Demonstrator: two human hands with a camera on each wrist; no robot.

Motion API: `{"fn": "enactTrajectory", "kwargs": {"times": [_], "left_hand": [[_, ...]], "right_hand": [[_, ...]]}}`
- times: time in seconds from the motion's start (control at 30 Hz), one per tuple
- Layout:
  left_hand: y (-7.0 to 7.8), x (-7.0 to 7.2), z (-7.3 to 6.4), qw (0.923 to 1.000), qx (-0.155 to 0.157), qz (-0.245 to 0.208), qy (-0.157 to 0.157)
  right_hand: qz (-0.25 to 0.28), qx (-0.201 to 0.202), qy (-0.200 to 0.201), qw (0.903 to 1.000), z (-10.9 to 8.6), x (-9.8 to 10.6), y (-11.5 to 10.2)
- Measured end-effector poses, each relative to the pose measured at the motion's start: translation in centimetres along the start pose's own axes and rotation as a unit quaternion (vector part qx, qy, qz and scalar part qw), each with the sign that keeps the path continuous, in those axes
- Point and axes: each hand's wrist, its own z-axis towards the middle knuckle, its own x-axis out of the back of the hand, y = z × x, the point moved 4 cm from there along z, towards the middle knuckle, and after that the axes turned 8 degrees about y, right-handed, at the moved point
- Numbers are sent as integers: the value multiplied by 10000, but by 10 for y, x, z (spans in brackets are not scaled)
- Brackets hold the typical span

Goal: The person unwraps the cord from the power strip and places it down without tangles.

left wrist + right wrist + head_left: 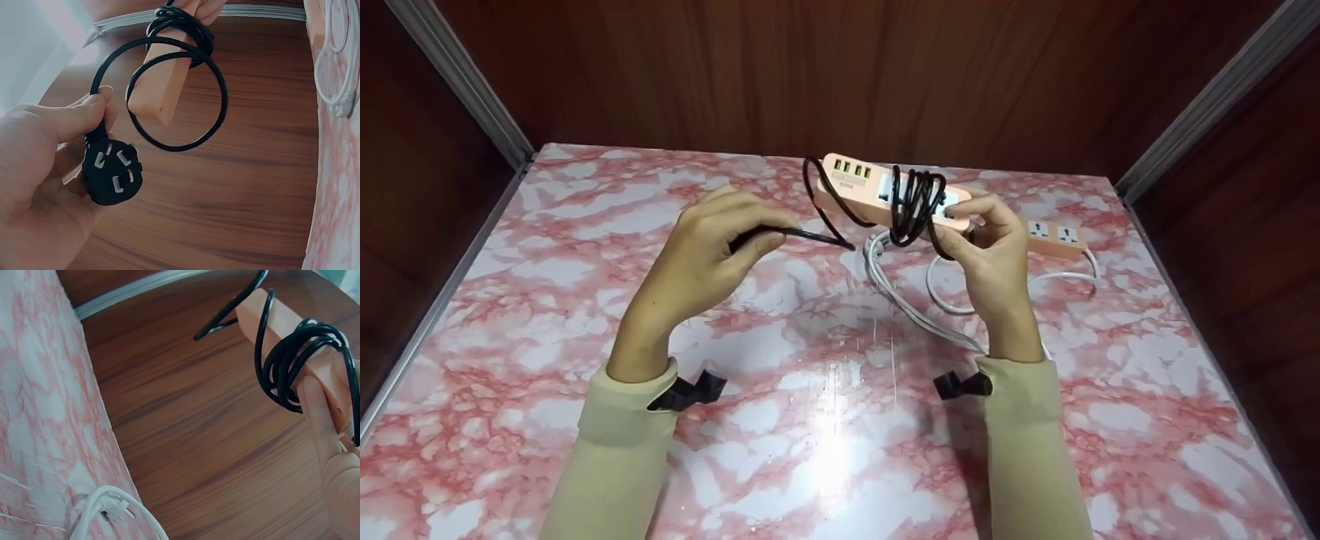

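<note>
My right hand grips one end of an orange power strip, held up above the table. A black cord is wound several times around the strip near that hand, and a loose loop of it hangs past the end with the USB ports. Between thumb and fingers, my left hand pinches the cord just behind its plug. In the left wrist view the black three-pin plug shows below the thumb, prongs facing the camera. The right wrist view has the fingers against the strip's side, next to the coils.
A second orange power strip lies on the marbled table behind my right hand. Its white cord runs across the table, with a white plug near the loops. Dark wooden panels stand around the table.
</note>
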Motion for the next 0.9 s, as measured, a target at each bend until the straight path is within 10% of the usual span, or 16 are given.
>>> {"fn": "enactTrajectory", "kwargs": {"times": [0.57, 0.9], "left_hand": [[-16, -12, -5, 9956, 187, -79, -917], [-27, -19, -2, 9971, 453, 337, -517]], "right_hand": [[303, 93, 276, 9991, 2, -1, -10], [1367, -101, -86, 9905, 0, -4, -11]]}}
